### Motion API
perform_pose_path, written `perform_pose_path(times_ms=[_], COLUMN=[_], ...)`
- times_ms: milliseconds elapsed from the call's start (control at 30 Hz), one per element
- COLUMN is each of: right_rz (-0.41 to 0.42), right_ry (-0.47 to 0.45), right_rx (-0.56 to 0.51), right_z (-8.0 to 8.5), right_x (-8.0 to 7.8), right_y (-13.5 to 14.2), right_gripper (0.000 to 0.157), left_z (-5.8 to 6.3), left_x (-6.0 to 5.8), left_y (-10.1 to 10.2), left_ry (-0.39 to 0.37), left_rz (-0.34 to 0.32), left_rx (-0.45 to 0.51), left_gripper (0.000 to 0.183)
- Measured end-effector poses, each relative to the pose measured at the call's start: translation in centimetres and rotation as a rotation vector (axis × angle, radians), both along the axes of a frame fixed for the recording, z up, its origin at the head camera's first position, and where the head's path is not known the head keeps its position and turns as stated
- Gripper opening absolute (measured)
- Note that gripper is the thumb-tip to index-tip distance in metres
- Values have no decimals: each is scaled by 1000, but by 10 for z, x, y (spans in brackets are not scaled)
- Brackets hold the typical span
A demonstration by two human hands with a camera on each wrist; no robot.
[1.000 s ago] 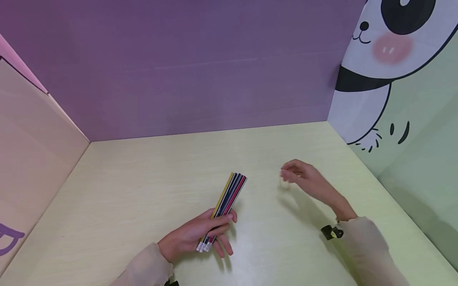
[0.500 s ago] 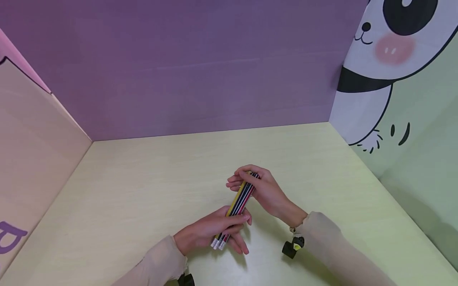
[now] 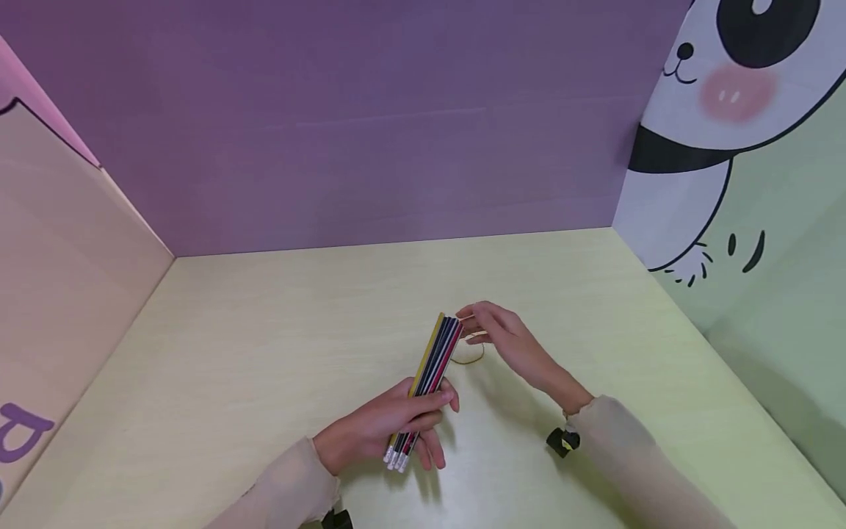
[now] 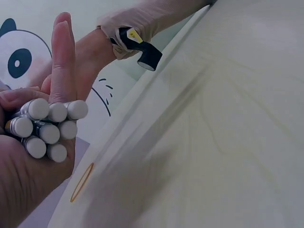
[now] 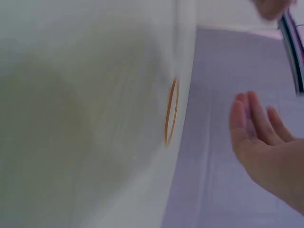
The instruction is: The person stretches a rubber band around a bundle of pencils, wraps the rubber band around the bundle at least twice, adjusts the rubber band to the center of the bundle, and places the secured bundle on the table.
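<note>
My left hand (image 3: 380, 422) grips a bundle of striped pencils (image 3: 434, 360), its thumb across them and its lower fingers spread. They tilt up and away, with white eraser ends (image 4: 49, 133) towards the left wrist camera. Just right of their upper ends is my right hand (image 3: 515, 349), its fingers loosely bent and holding nothing. Below those fingers a thin yellow-orange rubber band (image 3: 471, 363) lies on the table, partly hidden in the head view. Both wrist views show the rubber band (image 5: 168, 114) as a narrow loop apart from either hand.
The pale wooden table (image 3: 277, 330) meets a purple wall (image 3: 396, 132) at the back. A pink panel (image 3: 73, 257) bounds its left side, and a green panel with a panda drawing (image 3: 780, 220) its right. Black cameras (image 3: 564, 441) are strapped at the wrists.
My right hand came left from farther right to the pencils' upper ends, then drew back slightly right. The rubber band now shows on the table. My left hand keeps its hold, shifted slightly right overall.
</note>
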State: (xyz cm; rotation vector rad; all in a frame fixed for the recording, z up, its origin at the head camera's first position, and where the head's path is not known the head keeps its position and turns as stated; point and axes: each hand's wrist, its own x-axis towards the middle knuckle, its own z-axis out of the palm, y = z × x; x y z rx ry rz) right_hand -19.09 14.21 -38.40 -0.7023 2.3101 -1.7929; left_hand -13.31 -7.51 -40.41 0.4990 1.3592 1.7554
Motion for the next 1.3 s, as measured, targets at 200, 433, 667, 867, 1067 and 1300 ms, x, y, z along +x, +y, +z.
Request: perform_pose_path(times_ms=[200,433,667,867,1067,1300], right_rz=[46,46,147,105,128,294], right_ry=[337,596,261,-106,-262,-305], right_rx=[725,974,581,-9,-311,-412], right_z=[-12,-12,-6,-1,0,-2], right_x=[-1,3,-1,4,4,5], right_y=[17,11,5,14,22,28], right_gripper=[19,25,5,23,15,23], left_z=[-5,-6,-7,-6,-5,-5], left_x=[6,7,7,9,11,12], left_y=[-23,-40,-43,-42,-41,-39], left_ry=[-22,-28,-69,-64,-69,-67], left_rz=[44,79,55,13,1,-15], left_rx=[36,84,96,135,148,134], left_gripper=[32,23,23,21,22,23])
